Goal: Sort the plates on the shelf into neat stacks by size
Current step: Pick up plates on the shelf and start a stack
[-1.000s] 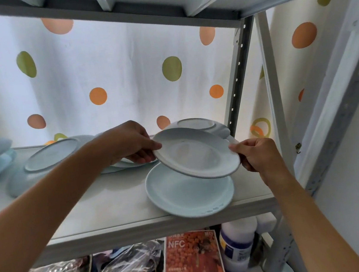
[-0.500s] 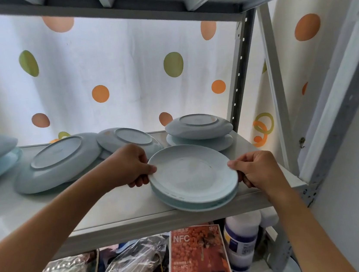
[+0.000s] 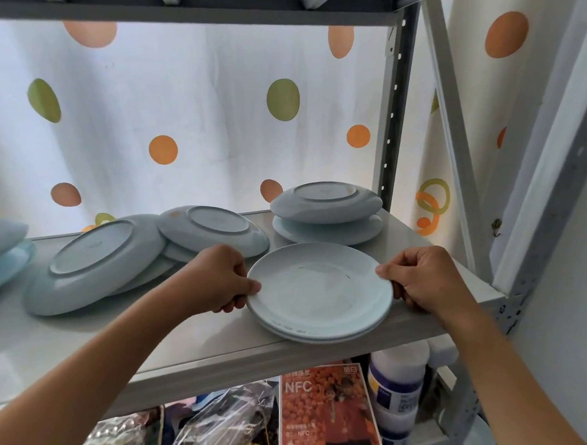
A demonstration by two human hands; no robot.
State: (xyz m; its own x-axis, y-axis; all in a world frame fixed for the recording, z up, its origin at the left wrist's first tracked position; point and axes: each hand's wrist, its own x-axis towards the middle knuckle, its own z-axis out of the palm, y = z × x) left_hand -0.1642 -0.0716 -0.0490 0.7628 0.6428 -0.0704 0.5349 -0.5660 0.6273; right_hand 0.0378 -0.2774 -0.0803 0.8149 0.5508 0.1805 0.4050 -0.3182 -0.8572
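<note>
Two bare forearms — no sleeves, watch or rings showing — end in the left hand and right hand.

Both arms reached fwd & up, bare forearms. Left hand curled, thumb on top, pinching the plate at its left rim; right hand likewise at right rim.

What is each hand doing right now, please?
Left hand: closed, gripping the left rim of the top plate.
Right hand: closed, gripping the right rim of that plate.
</note>
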